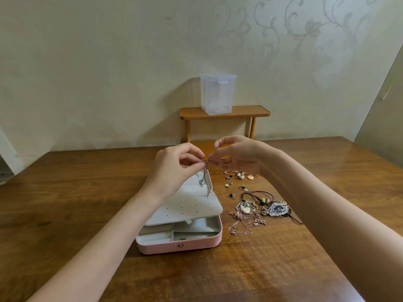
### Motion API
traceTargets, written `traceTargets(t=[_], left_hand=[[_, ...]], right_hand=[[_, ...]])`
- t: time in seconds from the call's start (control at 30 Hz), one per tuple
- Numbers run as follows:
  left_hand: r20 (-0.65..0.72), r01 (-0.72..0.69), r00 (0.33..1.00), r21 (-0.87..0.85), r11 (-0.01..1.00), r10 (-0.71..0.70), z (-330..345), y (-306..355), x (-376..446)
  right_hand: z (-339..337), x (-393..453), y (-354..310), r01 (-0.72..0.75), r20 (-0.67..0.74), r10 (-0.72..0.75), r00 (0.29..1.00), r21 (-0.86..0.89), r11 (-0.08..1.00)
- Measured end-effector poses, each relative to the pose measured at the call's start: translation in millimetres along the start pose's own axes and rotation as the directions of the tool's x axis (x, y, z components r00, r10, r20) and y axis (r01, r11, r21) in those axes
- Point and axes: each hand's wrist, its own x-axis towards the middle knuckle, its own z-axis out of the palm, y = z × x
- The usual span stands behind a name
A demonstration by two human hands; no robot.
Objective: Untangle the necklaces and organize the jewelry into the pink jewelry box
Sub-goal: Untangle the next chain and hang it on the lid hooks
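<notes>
The pink jewelry box (181,246) lies open on the wooden table, its white dotted inner panel (187,207) raised above the lower compartments. My left hand (174,168) and my right hand (237,155) meet above the box's far end, both pinching the top of a thin silver necklace chain (205,182) that hangs down onto the box with a small pendant. To the right of the box lies a tangle of necklaces (257,211), including a rose-gold chain (242,225), a heart pendant and a silver feather pendant (277,209). Small earrings (237,175) are scattered beyond them.
A small wooden shelf (224,112) stands at the table's far edge against the wall, carrying a clear plastic container (218,94) with a lid. The table edge runs on the left and far right.
</notes>
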Motion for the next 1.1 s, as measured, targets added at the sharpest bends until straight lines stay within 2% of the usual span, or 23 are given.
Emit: traceTargets(t=[0.13, 0.27, 0.33, 0.4, 0.5, 0.6, 0.8, 1.0, 1.1], left_hand=[[0.022, -0.132, 0.991, 0.165, 0.977, 0.13, 1, 1, 0], [0.001, -0.136, 0.99, 0.176, 0.975, 0.138, 1, 0, 0], [-0.018, -0.099, 0.995, 0.116, 0.988, 0.102, 0, 1, 0], [-0.021, -0.053, 0.998, 0.052, 0.997, 0.054, -3, 1, 1], [-0.017, -0.035, 0.999, 0.031, 0.999, 0.035, -4, 2, 2], [-0.02, -0.039, 0.999, 0.035, 0.999, 0.039, -4, 3, 3], [-0.025, -0.066, 0.997, 0.105, 0.992, 0.069, -4, 3, 3], [-0.102, -0.054, 0.993, 0.114, 0.992, 0.066, 1, -3, 0], [-0.078, -0.076, 0.993, 0.171, 0.982, 0.09, 3, -3, -1]], right_hand=[[2, -1, 0, -0.017, -0.016, 0.017, 1.0, -0.026, 1.0], [4, -3, -1, -0.021, -0.026, 0.019, 0.999, -0.066, 0.998], [3, -6, 0, 0.023, -0.051, -0.034, 0.998, -0.214, 0.977], [2, -10, 1, 0.11, -0.071, -0.149, 0.986, -0.392, 0.914], [4, -13, 2, 0.246, -0.029, -0.297, 0.954, -0.487, 0.838], [8, -13, 1, 0.272, 0.002, -0.321, 0.947, -0.533, 0.801], [12, -10, -1, 0.256, -0.008, -0.316, 0.949, -0.566, 0.784], [15, -6, 7, 0.231, -0.064, -0.289, 0.955, -0.448, 0.864], [13, -6, 11, 0.184, -0.06, -0.22, 0.974, -0.364, 0.913]])
